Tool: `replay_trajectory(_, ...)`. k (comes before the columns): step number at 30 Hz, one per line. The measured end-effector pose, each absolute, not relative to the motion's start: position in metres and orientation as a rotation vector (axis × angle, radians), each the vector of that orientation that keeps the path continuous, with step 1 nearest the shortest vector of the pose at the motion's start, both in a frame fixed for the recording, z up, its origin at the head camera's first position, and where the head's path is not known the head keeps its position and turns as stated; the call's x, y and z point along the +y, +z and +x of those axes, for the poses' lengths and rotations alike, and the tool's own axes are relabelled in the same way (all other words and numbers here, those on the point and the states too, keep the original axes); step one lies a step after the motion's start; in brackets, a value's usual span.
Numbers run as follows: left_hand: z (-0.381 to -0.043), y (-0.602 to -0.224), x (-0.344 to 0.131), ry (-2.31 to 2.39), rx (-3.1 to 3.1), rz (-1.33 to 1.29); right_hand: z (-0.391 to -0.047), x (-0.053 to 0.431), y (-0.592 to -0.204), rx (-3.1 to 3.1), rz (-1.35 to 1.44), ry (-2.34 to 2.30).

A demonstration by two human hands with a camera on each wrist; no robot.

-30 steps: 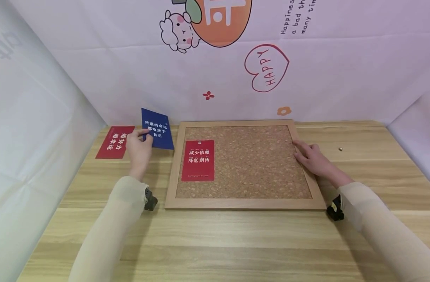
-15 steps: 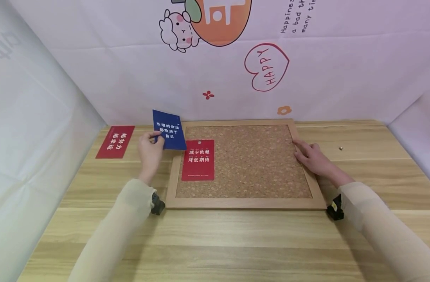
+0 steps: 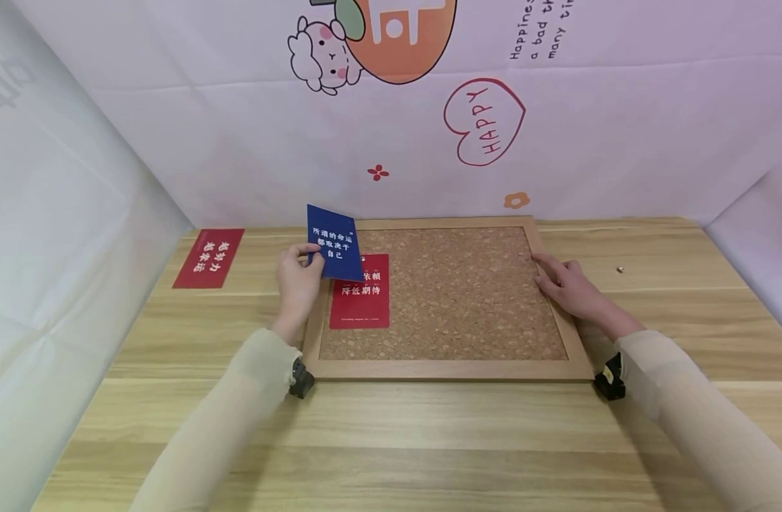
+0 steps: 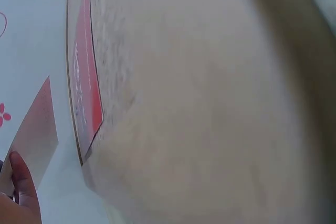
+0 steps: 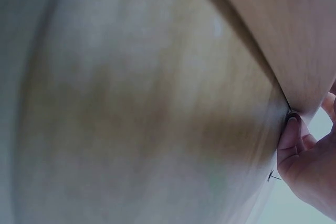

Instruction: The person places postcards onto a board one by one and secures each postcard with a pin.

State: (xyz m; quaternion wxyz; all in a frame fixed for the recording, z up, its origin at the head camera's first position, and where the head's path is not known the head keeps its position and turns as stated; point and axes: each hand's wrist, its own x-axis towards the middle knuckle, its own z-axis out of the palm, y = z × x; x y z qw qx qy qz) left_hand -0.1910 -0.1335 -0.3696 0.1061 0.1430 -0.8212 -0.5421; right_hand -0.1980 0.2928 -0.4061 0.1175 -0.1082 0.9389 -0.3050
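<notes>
Light wood-grain desk point(image 3: 429, 441), creased white fabric backdrop point(image 3: 237, 142) behind it, printed with cartoon sheep point(image 3: 326, 57), red HAPPY heart point(image 3: 484, 122), red flower point(image 3: 378, 173), orange flower point(image 3: 516, 200). White fabric left wall point(image 3: 64, 227), faint grey characters point(image 3: 6, 84); white right wall point(image 3: 765, 227). Soft, even light.

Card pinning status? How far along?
Done: one red card lies on the cork board, apparently pinned at its top. In hand: the left hand pinches the blue card, tilted, not fixed down; the right hand touches the wooden frame. Remaining, likely: fixing it, plus the other red card on the table.
</notes>
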Motion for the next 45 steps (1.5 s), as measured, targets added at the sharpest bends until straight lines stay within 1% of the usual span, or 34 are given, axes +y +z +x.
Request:
replay_trajectory(21,-0.189,-0.376,-0.103,-1.751,-2.444,0.353,-0.198,0.292,-0.405,2.733,-0.317,-0.905)
replay_trajectory(36,-0.178,-0.377,-0.07,-1.718,-2.588,0.226,-0.197,0.292,-0.406,2.733,-0.289,-0.909)
replay_trajectory(45,-0.175,-0.382,-0.058,-1.736,-2.657,0.212,-0.2,0.293,-0.407,2.738,-0.304,-0.905)
